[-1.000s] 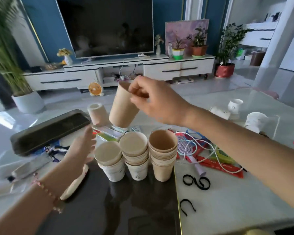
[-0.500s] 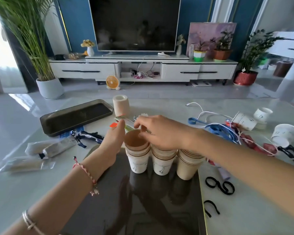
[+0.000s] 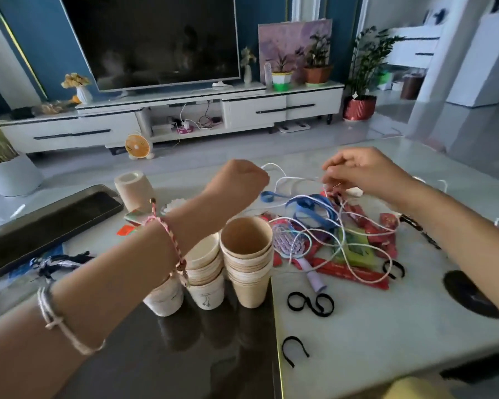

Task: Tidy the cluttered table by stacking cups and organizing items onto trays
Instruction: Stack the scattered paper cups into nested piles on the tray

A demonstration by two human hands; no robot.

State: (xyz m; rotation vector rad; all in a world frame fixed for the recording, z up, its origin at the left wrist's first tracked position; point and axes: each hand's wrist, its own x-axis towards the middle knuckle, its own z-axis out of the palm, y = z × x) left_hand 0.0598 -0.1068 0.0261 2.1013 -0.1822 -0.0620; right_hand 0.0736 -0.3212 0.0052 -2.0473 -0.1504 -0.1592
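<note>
From the head view, your left hand (image 3: 239, 180) is curled in a fist round the white cord (image 3: 297, 178). The cord runs across to your right hand (image 3: 366, 171), whose fingertips (image 3: 328, 171) pinch it too. Below that pinch it tangles over a blue ribbon (image 3: 308, 205) and red packets (image 3: 352, 273). Under your left wrist, three cup stacks (image 3: 247, 254) stand side by side on the dark tray (image 3: 213, 355), nearer you than both grips.

Standing upright in three nested stacks, paper cups (image 3: 247, 263) lining up side by side at the far edge of a glossy dark tray (image 3: 185, 364), rightmost stack tan and tallest. Sprawling just right of them, white cable (image 3: 300, 178) looping over red packets (image 3: 355, 276) and a lilac comb (image 3: 288, 240). Lying far left, second dark tray (image 3: 46, 226).
</note>
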